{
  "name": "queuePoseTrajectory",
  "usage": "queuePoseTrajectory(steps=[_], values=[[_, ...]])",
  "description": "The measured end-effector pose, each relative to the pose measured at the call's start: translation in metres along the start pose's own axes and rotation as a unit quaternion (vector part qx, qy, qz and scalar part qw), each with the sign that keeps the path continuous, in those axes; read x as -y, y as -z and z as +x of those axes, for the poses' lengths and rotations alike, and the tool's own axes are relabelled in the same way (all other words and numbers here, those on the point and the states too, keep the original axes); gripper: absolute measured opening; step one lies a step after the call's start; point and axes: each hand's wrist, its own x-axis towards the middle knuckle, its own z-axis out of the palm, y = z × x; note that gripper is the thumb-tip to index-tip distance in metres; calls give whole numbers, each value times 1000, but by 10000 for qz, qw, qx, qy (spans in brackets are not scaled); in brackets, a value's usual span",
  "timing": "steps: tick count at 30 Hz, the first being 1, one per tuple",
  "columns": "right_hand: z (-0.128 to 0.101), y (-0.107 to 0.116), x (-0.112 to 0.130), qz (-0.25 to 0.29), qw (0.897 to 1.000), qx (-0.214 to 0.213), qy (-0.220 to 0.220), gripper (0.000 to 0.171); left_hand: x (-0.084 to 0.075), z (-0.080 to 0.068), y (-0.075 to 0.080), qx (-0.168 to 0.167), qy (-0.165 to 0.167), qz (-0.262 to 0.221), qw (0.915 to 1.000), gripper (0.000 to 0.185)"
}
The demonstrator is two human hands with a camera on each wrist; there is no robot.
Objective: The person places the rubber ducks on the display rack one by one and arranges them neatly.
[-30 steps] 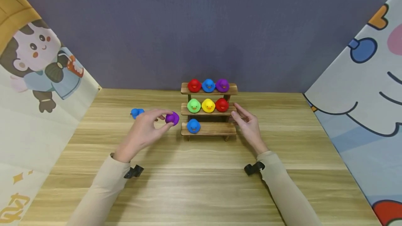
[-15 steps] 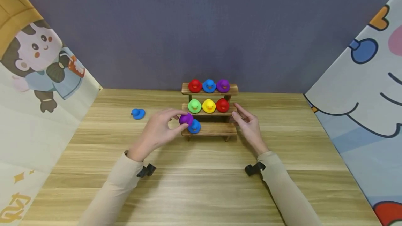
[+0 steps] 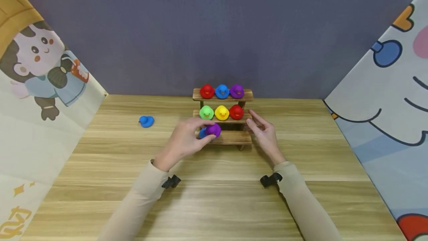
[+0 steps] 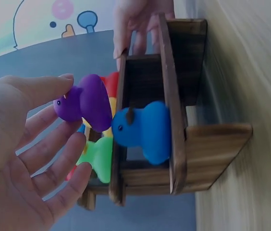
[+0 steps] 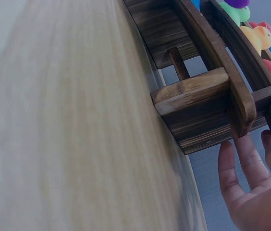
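A three-tier wooden rack (image 3: 234,138) stands mid-table. My left hand (image 3: 204,132) pinches a purple duck (image 3: 214,129) between thumb and fingers, just above the bottom shelf. Beside it a blue duck (image 3: 202,133) sits on that shelf, half hidden by my fingers. The left wrist view shows the purple duck (image 4: 85,101) held close to the blue duck (image 4: 145,132). My right hand (image 3: 251,119) lies with straight fingers (image 5: 251,173) against the rack's right end (image 5: 198,96) and holds nothing.
The top shelf carries a red duck (image 3: 207,91), a blue duck (image 3: 222,91) and a purple duck (image 3: 236,91). The middle shelf has green (image 3: 206,112), yellow (image 3: 221,112) and red (image 3: 236,112) ducks. A loose blue duck (image 3: 146,121) lies on the table at left. Printed cloth walls flank both sides.
My left hand has carried the purple duck rightward from the open table to the rack's bottom shelf, past the blue duck there. The right hand has stayed at the rack's end.
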Motion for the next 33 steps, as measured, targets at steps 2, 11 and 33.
queuePoseTrajectory(steps=[2, 11, 33], values=[[0, 1, 0, -19, 10000, -3, -1, 50, -1, 2, -4, 19, 23, 59, 10000, 33], [0, 1, 1, 26, 10000, 1, 18, 50, -3, 11, -19, 57, 86, 146, 9998, 34], [0, 1, 1, -13, 10000, 34, 3, 50, 1, 16, -38, 417, 128, 488, 9979, 34]])
